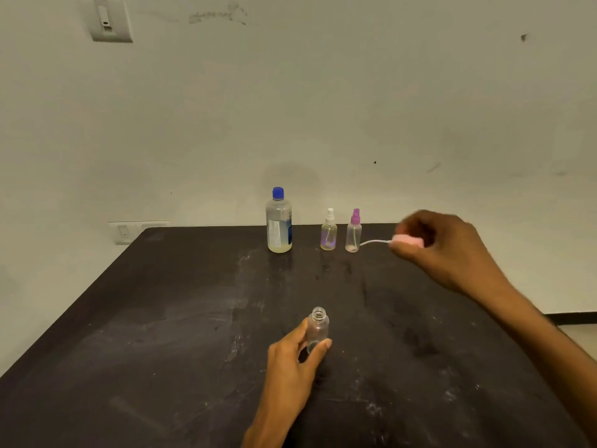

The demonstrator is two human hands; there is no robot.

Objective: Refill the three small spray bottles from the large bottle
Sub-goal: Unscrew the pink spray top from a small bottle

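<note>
A small clear spray bottle (pixel 318 328) with its neck uncovered stands upright near the middle of the dark table (pixel 161 334). My left hand (pixel 292 367) grips its lower body between thumb and fingers. My right hand (pixel 442 250), raised at the right, pinches the pink spray cap (pixel 407 240); its thin white dip tube (pixel 374 242) points left. At the table's far edge stand the large bottle (pixel 279 221) with a blue cap, a small bottle with a white sprayer (pixel 329 230) and a small bottle with a purple sprayer (pixel 353 231), all capped.
A pale wall rises right behind the table's far edge. A wall switch (pixel 109 19) sits high at the left and a socket plate (pixel 129 231) low at the table's back left corner. The table's right edge drops to a light floor (pixel 578 331).
</note>
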